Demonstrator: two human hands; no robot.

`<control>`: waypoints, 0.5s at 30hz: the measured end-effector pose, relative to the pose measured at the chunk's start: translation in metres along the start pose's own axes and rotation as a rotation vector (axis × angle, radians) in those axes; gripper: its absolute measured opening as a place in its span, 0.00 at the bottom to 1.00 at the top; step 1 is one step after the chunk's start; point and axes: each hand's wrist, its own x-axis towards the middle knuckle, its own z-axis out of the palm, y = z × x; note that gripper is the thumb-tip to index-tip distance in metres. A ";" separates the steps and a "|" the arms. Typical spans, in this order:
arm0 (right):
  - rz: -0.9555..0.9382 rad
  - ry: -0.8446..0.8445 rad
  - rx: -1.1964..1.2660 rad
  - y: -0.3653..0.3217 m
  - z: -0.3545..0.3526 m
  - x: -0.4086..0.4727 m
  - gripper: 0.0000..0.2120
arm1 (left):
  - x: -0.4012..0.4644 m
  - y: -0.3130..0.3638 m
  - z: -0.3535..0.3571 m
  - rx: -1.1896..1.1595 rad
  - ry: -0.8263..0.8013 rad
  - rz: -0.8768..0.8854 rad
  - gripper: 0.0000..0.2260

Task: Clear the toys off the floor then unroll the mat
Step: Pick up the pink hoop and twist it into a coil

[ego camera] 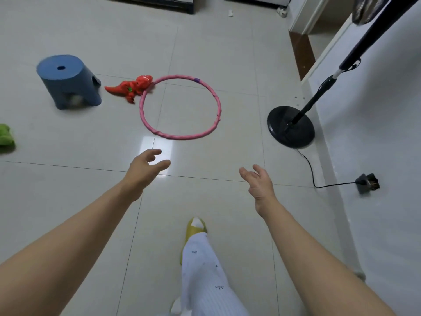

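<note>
the clearing has hardly begun, by the look of it. a pink hoop [180,107] lies flat on the floor [68,190], a red toy dinosaur [131,87] lies just beside it with its head touching the hoop's far left rim, and a green soft toy [5,137] sits at the left edge of view, cut off by the frame. all three are on the tiles, so the toy step is left to do, and the mat is nowhere in view, so unrolling it waits too.

the left hand [145,166] and right hand [258,182] both reach forward over the floor, short of the hoop's near rim, fingers loose and spread, holding nothing. the hoop looks like the likely first pick.

for room: the middle tiles between the hands and the hoop are bare. a blue stool [68,80] stands left of the dinosaur, with something pale under it that is too blurred to name. to the right, a black fan base [290,126] stands near the hoop, with its cord [312,172] trailing along the floor toward the white wall [376,133], a snag to step around. one slippered foot [196,226] is planted between the arms.
</note>
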 end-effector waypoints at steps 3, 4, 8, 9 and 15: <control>0.010 -0.036 0.003 -0.027 0.027 0.048 0.33 | 0.048 0.019 -0.009 -0.001 0.046 -0.016 0.20; 0.019 -0.048 0.001 -0.036 0.035 0.061 0.34 | 0.062 0.027 -0.012 0.002 0.055 -0.022 0.21; 0.023 -0.095 -0.017 -0.077 0.064 0.107 0.33 | 0.113 0.058 -0.024 0.002 0.085 -0.016 0.21; 0.028 -0.103 -0.026 -0.087 0.069 0.116 0.33 | 0.123 0.064 -0.027 0.004 0.083 -0.020 0.21; 0.040 -0.093 -0.040 -0.137 0.112 0.176 0.33 | 0.208 0.095 -0.049 0.022 0.052 -0.020 0.19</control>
